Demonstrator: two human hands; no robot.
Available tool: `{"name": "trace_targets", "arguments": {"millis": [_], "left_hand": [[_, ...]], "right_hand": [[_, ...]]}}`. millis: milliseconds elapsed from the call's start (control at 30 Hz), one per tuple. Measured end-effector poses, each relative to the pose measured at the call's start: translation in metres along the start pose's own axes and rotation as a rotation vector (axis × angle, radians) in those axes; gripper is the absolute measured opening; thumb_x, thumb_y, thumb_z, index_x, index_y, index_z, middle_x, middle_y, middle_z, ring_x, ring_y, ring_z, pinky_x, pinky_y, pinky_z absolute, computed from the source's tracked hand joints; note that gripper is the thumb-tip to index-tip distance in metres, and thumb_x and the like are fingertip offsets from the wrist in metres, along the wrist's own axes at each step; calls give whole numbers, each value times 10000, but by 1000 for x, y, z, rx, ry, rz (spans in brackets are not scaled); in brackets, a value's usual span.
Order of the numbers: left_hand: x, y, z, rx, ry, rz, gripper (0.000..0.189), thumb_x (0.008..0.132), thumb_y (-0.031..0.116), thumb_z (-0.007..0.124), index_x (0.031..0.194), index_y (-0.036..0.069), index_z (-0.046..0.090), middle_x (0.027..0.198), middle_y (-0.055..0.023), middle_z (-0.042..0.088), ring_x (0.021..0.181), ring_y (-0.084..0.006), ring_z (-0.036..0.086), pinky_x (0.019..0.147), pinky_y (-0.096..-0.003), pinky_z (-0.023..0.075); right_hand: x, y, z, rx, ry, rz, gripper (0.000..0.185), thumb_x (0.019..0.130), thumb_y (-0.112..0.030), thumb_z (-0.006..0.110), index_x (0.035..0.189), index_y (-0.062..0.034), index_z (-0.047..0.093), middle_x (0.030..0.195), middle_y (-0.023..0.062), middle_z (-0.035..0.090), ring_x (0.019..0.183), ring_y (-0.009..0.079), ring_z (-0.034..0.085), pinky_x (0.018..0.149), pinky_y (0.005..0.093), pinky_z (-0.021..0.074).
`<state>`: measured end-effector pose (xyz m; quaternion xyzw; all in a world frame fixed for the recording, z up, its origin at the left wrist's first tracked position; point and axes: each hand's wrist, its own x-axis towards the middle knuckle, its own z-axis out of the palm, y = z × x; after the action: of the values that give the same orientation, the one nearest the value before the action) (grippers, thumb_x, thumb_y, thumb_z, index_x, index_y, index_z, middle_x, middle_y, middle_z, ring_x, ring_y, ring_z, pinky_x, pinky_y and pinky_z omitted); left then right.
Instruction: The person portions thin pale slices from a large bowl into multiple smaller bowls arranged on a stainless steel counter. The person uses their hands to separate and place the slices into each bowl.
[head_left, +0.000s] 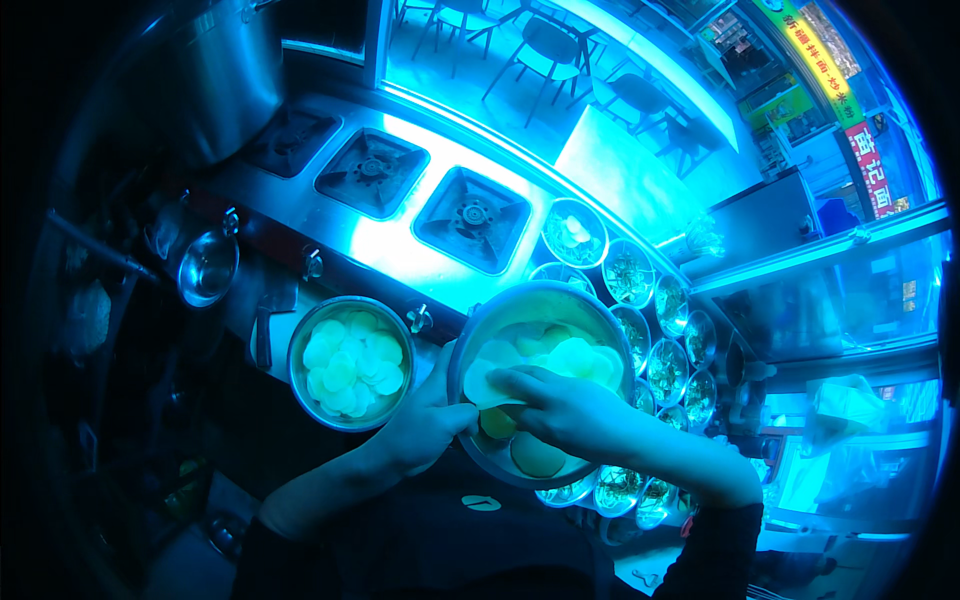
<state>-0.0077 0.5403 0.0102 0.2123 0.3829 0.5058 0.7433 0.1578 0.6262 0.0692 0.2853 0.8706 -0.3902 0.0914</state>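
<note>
A large metal bowl (525, 294) is tilted in front of me, holding round pale slices (581, 360) that look like sliced vegetable, with a few darker slices low in the bowl. My left hand (431, 420) grips its left rim with the thumb over the edge. My right hand (551, 405) reaches inside from the right, its fingers pinching some pale slices. A smaller metal bowl (296, 330), full of similar slices, stands to the left of my left hand. Blue light tints everything, so true colours cannot be told.
Beyond the bowls is a steel stove counter with several burners (474, 217) and knobs (420, 319) along its front. Several round dishes of food (667, 371) crowd the right side. A cleaver (264, 334) lies left of the smaller bowl; a metal ladle (208, 268) is farther left.
</note>
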Motion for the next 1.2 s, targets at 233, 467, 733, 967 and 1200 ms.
{"name": "trace_targets", "arguments": {"millis": [233, 467, 733, 967, 1200], "left_hand": [[3, -1, 2, 5, -12, 39, 649, 636, -67, 459, 1251, 74, 308, 1080, -88, 441, 927, -168, 482, 629, -248, 433], [3, 0, 0, 30, -27, -6, 672, 624, -61, 481, 1259, 71, 306, 1123, -91, 432, 997, -167, 463, 729, -252, 427], [9, -3, -1, -3, -55, 65, 620, 692, -31, 501, 1269, 70, 300, 1151, -81, 430, 1034, -163, 448, 766, -257, 419], [13, -4, -2, -22, -53, 68, 610, 709, -23, 499, 1275, 64, 288, 1171, -82, 428, 1026, -172, 460, 805, -262, 409], [16, -1, 4, -18, -67, 38, 627, 703, -37, 489, 1284, 63, 276, 1191, -90, 405, 1097, -183, 419, 859, -284, 397]], "right_hand": [[6, 15, 8, -100, -10, -87, 335, 793, -168, 544, 1107, -90, 457, 1072, 127, 487, 858, 332, 552, 692, 375, 466], [7, 28, -12, 30, 214, -291, 121, 722, -66, 642, 834, -36, 610, 880, 98, 555, 759, 234, 566, 631, 310, 453], [-5, 35, -29, 238, 218, -42, 165, 742, -114, 648, 885, -33, 628, 889, 115, 591, 786, 221, 591, 672, 283, 465], [-15, 21, -10, -257, 275, -172, 230, 747, -57, 582, 971, -7, 563, 990, 140, 552, 867, 300, 563, 679, 359, 474], [-5, 25, -16, -350, 470, -296, 224, 781, -97, 575, 979, 6, 556, 1028, 158, 537, 897, 283, 557, 719, 337, 469]]}}
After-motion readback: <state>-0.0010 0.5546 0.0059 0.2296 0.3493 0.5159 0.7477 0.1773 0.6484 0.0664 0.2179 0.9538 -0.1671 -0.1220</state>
